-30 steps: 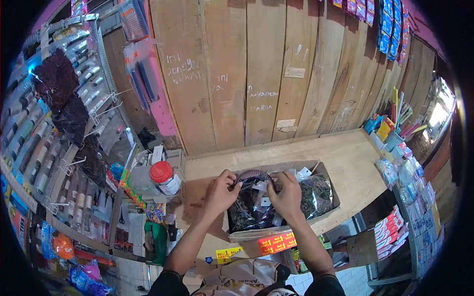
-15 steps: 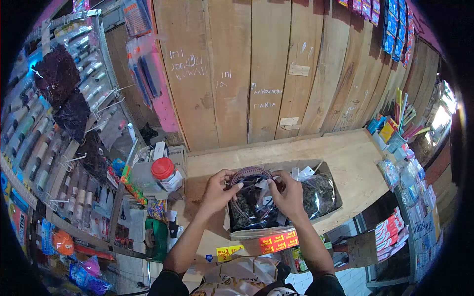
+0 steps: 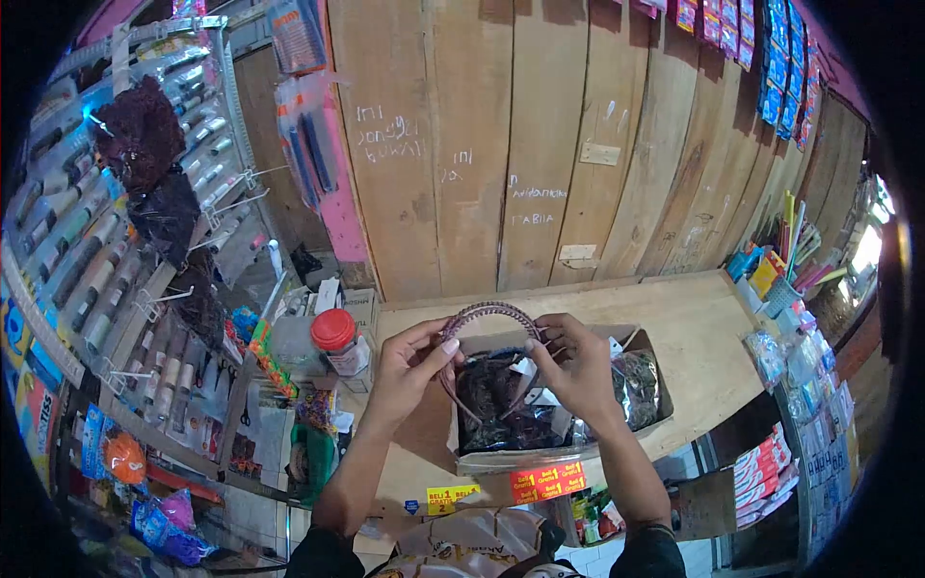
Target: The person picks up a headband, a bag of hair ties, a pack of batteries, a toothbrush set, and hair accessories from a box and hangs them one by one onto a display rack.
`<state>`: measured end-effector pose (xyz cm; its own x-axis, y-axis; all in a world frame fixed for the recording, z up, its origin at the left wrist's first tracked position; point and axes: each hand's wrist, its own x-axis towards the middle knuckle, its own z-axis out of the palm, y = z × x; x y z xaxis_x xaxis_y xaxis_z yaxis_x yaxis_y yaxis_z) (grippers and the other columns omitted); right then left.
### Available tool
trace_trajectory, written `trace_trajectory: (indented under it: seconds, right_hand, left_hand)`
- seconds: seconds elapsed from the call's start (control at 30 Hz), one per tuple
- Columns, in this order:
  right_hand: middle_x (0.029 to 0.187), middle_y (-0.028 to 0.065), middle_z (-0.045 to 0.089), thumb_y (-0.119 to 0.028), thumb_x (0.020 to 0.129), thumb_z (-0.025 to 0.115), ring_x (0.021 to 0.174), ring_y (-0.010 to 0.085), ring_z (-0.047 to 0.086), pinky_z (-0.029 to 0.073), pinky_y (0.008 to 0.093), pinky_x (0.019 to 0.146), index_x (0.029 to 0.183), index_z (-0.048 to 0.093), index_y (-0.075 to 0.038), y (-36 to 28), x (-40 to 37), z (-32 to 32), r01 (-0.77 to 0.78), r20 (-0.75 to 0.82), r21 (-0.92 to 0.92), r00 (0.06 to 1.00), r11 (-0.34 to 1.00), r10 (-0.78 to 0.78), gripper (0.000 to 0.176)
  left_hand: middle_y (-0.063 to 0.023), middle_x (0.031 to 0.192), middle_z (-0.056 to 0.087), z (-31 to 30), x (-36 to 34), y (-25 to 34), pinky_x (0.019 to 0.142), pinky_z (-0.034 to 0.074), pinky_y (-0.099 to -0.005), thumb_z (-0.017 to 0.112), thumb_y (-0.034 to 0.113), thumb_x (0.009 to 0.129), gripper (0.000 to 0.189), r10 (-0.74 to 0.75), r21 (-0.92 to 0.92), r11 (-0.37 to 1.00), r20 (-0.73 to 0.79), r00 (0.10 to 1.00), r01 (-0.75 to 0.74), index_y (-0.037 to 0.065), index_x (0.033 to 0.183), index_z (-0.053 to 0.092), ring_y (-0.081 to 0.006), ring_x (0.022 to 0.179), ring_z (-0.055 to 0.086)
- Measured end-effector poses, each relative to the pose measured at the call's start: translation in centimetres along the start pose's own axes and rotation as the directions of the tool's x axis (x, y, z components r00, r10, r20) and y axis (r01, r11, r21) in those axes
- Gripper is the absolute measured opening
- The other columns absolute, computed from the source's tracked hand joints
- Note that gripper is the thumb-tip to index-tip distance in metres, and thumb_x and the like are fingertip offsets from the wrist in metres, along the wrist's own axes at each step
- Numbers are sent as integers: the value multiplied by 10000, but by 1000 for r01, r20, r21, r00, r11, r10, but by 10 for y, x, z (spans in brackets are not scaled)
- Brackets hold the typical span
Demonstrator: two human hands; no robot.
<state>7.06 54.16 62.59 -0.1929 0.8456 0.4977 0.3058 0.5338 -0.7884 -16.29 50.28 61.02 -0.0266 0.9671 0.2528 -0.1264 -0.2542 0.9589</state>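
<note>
Wooden counter (image 3: 718, 337): a braided headband (image 3: 491, 308) over an open carton (image 3: 525, 463).
Your left hand (image 3: 409, 371) and right hand (image 3: 581, 374) pinch the band's sides, arch pointing away, long axis running toward you.

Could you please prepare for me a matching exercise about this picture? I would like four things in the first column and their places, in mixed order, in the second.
Column 1
1. curved dark-reddish band
2. open rectangular cardboard box
3. clear plastic jar with round red lid
4. shiny blue sachet strips

Column 2
A. high on the right, by the wooden plank wall
B. held by the left hand and right hand
C. to the left of the left hand
D. on the pale wooden counter

Right pairs: 1-B, 2-D, 3-C, 4-A
</note>
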Motion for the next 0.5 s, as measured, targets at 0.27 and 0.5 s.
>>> trace_trajectory:
  seconds: [0.27,0.5]
  right_hand:
    - [832,-7,649,-73,826,792,765,49,577,476,211,671,1041,676,22,-33,34,-2,-127,397,418,916,899,-55,263]
    - [819,66,693,-98,856,759,735,104,658,538,267,652,1139,663,23,-62,55,24,51,350,303,923,952,-160,322]
  left_hand:
    - [-33,778,600,-28,-14,37,600,453,-249,528,225,1030,293,-54,-451,892,-27,998,36,-31,1106,647,-108,701,562]
    - [-3,729,515,-41,-34,76,551,405,-252,493,245,1044,334,-35,-516,857,-73,997,-8,-49,1151,610,-96,602,490]
